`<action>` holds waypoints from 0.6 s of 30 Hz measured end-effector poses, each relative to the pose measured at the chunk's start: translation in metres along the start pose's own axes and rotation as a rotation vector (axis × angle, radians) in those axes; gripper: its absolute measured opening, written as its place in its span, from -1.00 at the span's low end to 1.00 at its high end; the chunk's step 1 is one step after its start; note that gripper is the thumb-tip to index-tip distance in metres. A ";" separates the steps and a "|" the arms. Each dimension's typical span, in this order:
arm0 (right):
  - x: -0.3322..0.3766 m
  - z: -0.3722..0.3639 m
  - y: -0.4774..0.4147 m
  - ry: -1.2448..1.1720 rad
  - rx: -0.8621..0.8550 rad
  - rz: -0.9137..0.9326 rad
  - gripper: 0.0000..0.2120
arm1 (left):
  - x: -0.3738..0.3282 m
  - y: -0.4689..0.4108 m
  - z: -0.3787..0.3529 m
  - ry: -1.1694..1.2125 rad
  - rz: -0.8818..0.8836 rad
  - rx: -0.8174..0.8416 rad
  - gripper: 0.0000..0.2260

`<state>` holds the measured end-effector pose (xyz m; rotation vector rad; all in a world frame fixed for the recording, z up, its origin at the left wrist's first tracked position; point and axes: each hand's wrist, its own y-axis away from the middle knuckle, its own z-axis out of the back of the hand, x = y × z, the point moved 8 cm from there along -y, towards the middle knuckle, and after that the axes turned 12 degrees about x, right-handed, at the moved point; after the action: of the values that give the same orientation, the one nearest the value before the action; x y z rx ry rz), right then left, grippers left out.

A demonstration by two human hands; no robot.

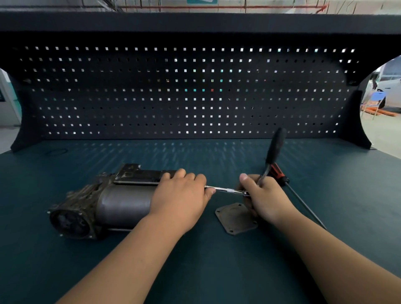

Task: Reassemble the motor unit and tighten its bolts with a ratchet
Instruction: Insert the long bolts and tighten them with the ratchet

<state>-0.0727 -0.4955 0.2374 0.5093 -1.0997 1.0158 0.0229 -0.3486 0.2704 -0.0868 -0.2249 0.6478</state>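
- Right now I see the motor unit [121, 201] lying on its side on the dark green desk [195, 271], left of centre, with its round flanged end toward the near left and its cylindrical body running right.
- The left hand [182, 195] lies over the right end of the motor unit, fingers curled down across the top of the housing and gripping it.
- The right hand [264, 197] sits just right of the left, apart from it, fingers wrapped round the ratchet [274, 147]. The black handle stands up and leans toward the far side.
- A slim silver extension bar [227, 190] bridges the gap between the hands, running left from the ratchet head to the motor's right end, where the left thumb touches it.
- A square cover plate [233, 219] with corner holes lies flat on the desk, partly under the right hand.
- A red-and-black screwdriver [303, 206] lies beyond the right hand, its shaft pointing near and right.
- A pegboard [195, 97] backs the desk on the far side.
- A teal sign [201, 1] at the far top edge is cut off; I cannot read it.
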 end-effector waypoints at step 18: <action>0.017 0.013 0.000 0.112 -0.084 -0.043 -0.61 | 0.001 0.010 0.003 0.088 -0.045 -0.048 -0.65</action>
<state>-0.0777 -0.4979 0.2581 0.4017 -1.0232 0.9457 0.0171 -0.3397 0.2725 -0.1555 -0.1570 0.5923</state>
